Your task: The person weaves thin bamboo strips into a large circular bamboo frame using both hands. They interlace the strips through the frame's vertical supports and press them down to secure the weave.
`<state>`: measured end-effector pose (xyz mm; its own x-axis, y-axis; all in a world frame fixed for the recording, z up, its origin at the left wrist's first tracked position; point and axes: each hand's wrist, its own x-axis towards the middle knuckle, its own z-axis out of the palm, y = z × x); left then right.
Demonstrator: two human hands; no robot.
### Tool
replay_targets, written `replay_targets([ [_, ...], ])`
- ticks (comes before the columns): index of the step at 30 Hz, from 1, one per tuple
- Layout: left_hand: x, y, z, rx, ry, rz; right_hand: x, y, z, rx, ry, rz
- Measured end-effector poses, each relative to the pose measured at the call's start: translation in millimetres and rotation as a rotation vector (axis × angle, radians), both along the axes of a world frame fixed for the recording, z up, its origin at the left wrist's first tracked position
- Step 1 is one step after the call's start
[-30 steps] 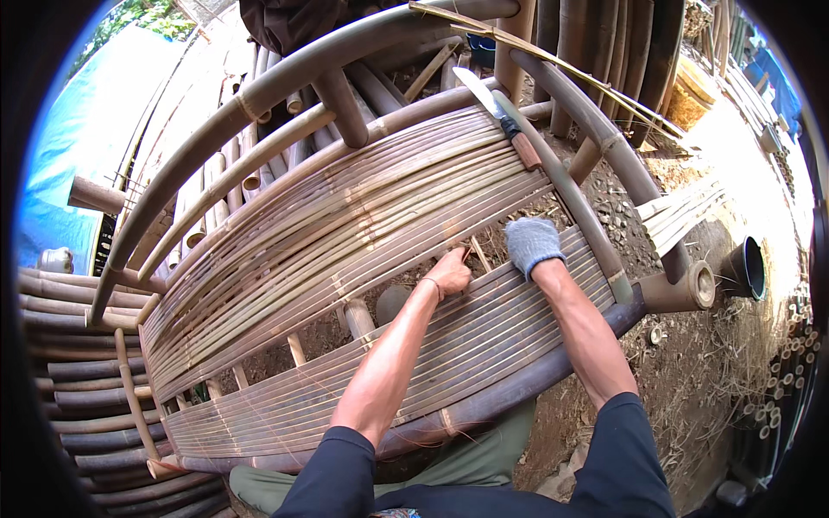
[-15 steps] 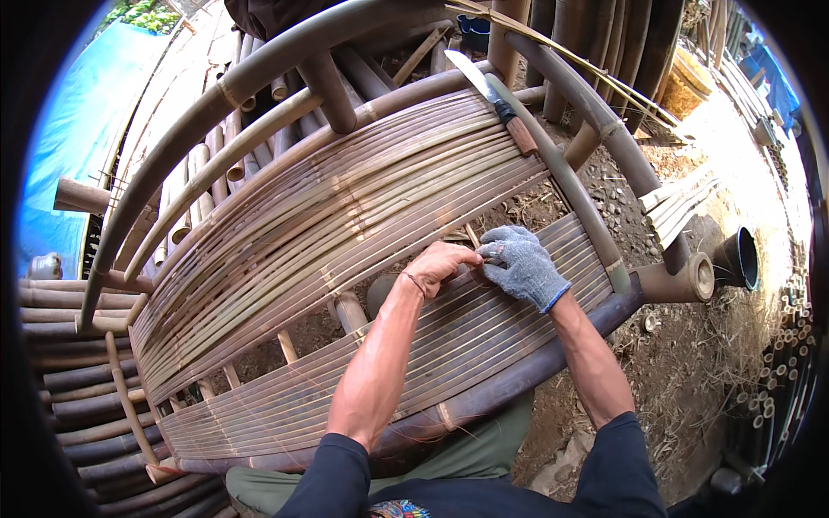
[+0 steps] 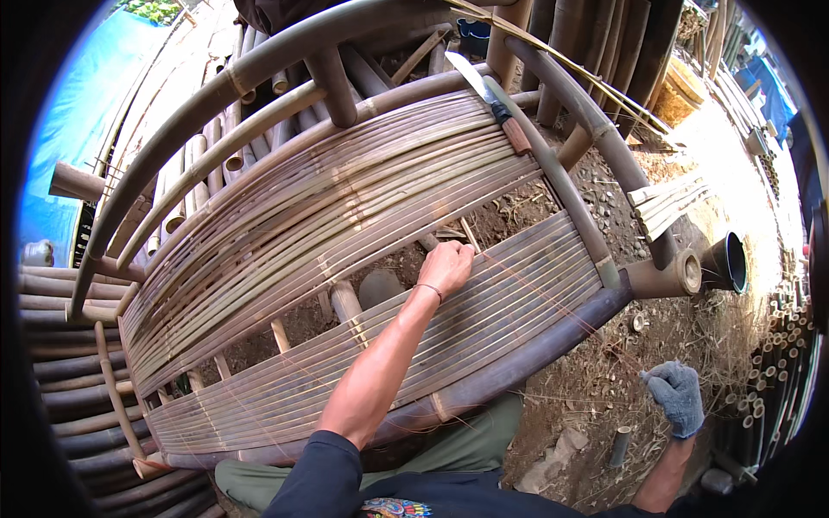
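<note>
Head view, the only one: a bamboo seat (image 3: pixel 611 272) takes up the middle of the picture, running from lower left to upper right. Two slat panels on it: far slats (image 3: pixel 328 198) above centre, near slats (image 3: pixel 492 319) below. Soil (image 3: pixel 596 388) and a round grey stone (image 3: pixel 380 289) show through the gap between them.

Left hand (image 3: pixel 446 269), bare, is just right of centre at the upper edge of the near slats; fingers curled in, almost closed, fingertips mostly hidden. A thin reddish thread (image 3: pixel 540 293) leads from beside it, slanting down right over the near slats; can't tell for sure that the fingers grip it. Right hand (image 3: pixel 675 399), in a grey glove, is lower right, well off the seat, over the soil; fingers bent into a loose fist. Can't tell if the thread reaches it or if it holds anything.

Knife (image 3: pixel 494 105) lies top centre, handle on the far slats, blade pointing up left. Dark front rail (image 3: pixel 540 354) curves below the near slats, green trousers (image 3: pixel 449 445) under it at bottom centre.

Around: blue tarp (image 3: pixel 65 155) upper left, stacked poles (image 3: pixel 91 380) lower left, black bucket (image 3: pixel 736 262) right, pale strips (image 3: pixel 669 205) up left of it.
</note>
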<state>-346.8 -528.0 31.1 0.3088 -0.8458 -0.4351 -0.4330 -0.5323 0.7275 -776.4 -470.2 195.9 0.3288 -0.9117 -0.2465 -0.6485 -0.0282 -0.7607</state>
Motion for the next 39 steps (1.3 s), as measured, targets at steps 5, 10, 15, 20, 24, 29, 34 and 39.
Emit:
replay_targets([
  [5,-44.0,30.2,33.6,-0.787,-0.205,-0.471,77.8,-1.7,26.9,0.046,-1.223,-0.021],
  [10,-124.6,71.0,94.7,-1.136,-0.132,-0.244,131.8,-15.6,49.8,0.245,-1.789,-0.056],
  [15,-103.6,58.5,115.2,-1.149,0.119,-0.199,173.2,-35.9,-6.8,-0.009,-1.617,0.01],
  [20,-202.3,106.3,233.0,-1.363,0.676,-0.479,195.2,-25.6,-85.9,0.3,-1.028,0.439],
  [24,-189.8,168.9,172.0,-0.872,0.086,-1.177,98.0,0.9,-83.6,0.048,0.312,0.722],
  [29,-59.5,123.0,156.4,-0.457,-0.078,-0.746,-44.0,24.0,-87.7,-0.004,1.178,-0.263],
  [34,0.4,35.2,33.4,-0.033,-0.362,-0.079,96.2,-9.1,-77.7,-0.728,0.394,-0.103],
  [39,-17.0,12.1,4.3,0.193,-0.166,-0.042,243.3,-60.8,-126.7,-0.608,0.433,0.135],
])
